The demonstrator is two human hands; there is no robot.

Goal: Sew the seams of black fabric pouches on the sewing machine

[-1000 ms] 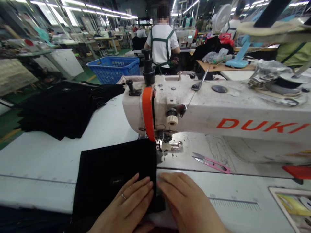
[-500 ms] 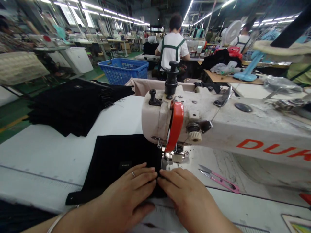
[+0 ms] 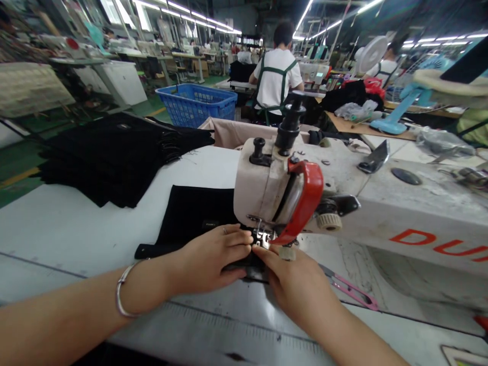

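Observation:
A black fabric piece with a small dark label lies on the sewing table, its right edge beneath the presser foot of a white sewing machine. On this fabric my left hand rests with fingers stretched flat and thumb apart, left of the foot. My right hand is at the fabric's right edge, close by the foot; its index finger is stretched out, and other fingers are partly hidden behind the machine head. Pink thread snips lie right of that hand.
Stacked black fabric pieces occupy the table's far left. Beyond stand a blue plastic basket and a pinkish cloth-lined bin. A co-worker in white sits ahead, facing away. A printed ruler scale runs along the near table.
Both hands and the black fabric have moved forward, the fabric further under the machine head. The fingertips are now beside the presser foot. The view has shifted slightly.

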